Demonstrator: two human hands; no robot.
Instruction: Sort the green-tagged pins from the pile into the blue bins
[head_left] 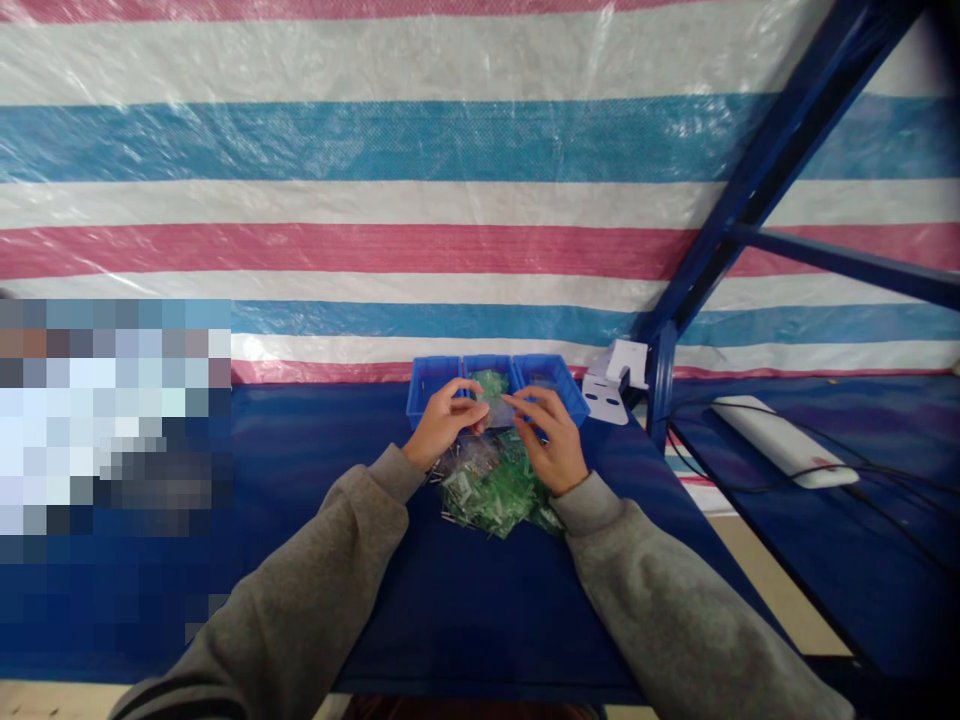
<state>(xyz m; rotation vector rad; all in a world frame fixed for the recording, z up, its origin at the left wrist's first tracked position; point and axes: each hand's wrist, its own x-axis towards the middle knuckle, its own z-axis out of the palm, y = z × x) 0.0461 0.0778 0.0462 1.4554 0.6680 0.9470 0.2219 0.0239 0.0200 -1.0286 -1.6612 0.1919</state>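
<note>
Between my hands, in front of the blue bins, is a small clear plastic bag (pixel 500 413). My left hand (pixel 445 425) pinches its left edge between thumb and fingers. Opposite it, my right hand (pixel 553 440) has its fingers stretched toward the bag, the thumb apart below them; fingertip contact is hard to make out. Just below both hands lies a loose pile of small green-tinted clear packets (pixel 495 495), some with thin metal-looking pieces. More green packets (pixel 491 384) sit in the middle blue bin (pixel 487 362).
Left and right blue bins (pixel 424 398) (pixel 551 366) flank the middle one. A white cardboard piece (pixel 606 400) stands beside a blue metal post (pixel 661 385). On the right table are a white device (pixel 784 440) and black cables. A blurred-out area covers the left side.
</note>
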